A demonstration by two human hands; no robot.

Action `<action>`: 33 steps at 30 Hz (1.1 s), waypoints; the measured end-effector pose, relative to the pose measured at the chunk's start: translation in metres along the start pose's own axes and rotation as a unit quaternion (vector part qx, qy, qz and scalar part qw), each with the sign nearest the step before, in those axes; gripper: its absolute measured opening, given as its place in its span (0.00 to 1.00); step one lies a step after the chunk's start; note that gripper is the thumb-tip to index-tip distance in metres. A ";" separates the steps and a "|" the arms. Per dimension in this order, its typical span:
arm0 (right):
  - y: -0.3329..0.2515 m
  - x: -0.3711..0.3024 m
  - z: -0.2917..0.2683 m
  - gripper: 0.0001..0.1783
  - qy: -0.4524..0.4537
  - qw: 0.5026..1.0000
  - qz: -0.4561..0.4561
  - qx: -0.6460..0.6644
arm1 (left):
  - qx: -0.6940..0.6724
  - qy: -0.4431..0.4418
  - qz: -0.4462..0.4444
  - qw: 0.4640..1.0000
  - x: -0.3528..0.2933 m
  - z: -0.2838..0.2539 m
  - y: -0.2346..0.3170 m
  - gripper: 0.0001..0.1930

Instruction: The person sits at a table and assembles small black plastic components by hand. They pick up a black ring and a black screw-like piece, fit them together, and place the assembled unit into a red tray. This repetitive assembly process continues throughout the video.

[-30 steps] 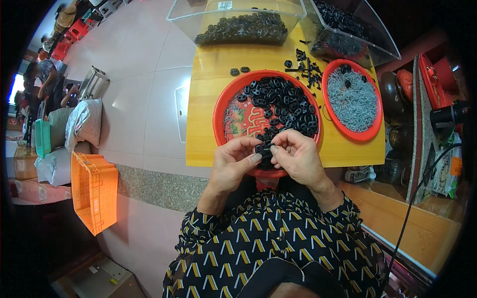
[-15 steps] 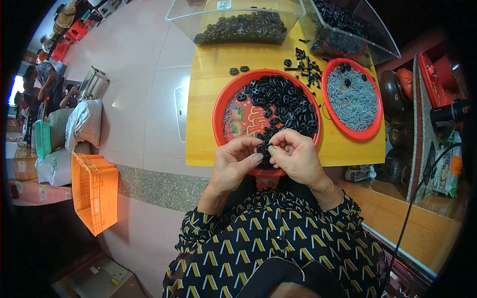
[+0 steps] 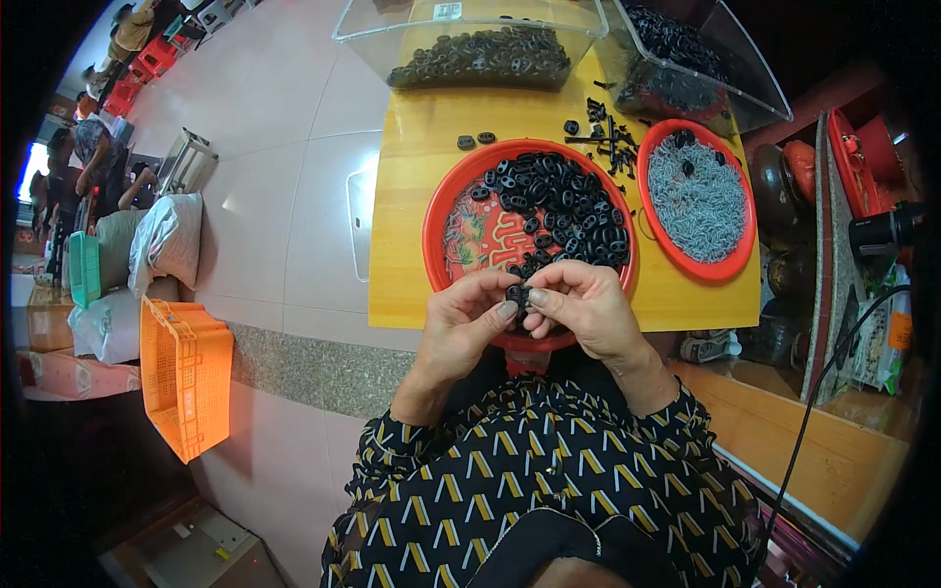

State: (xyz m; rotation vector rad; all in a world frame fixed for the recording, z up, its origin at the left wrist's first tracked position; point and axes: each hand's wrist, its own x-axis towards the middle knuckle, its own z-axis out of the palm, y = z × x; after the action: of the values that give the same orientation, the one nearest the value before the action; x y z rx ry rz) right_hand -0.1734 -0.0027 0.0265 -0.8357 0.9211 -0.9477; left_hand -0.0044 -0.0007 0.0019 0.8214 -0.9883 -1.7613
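Over the near rim of a red basin, my left hand pinches a small black two-hole cord lock piece between thumb and fingers. The thumb and forefinger of my right hand are closed at the right side of the same piece; anything smaller between those fingertips is hidden. Many similar black pieces are heaped in the basin, mostly toward its far and right side. To the right, a red tray is filled with small silvery springs, a few black pieces lying on top.
A yellow table bears all this. Loose black pieces and black rod-like parts lie beyond the basin. Two clear bins of black parts stand at the back. An orange crate and sacks are left; a cable hangs right.
The right fingers have curled a little lower beside the cord lock piece. The left hand keeps its pinch, and the whole view has shifted slightly.
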 end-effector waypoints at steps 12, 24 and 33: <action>0.010 0.001 -0.006 0.07 -0.031 0.993 0.006 0.110 | -0.031 0.003 0.017 0.999 -0.004 0.003 -0.012 0.11; 0.015 0.000 -0.008 0.06 -0.035 0.993 0.000 0.112 | -0.003 -0.003 0.047 0.999 -0.005 0.014 -0.006 0.11; 0.015 0.004 -0.007 0.06 -0.050 0.994 -0.002 0.096 | 0.065 0.002 0.058 0.996 -0.005 0.013 -0.007 0.11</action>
State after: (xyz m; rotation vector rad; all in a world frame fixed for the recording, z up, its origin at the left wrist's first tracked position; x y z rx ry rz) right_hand -0.1740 -0.0025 0.0090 -0.7140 0.7298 -0.9736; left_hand -0.0161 0.0093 0.0022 0.8316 -1.1356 -1.6086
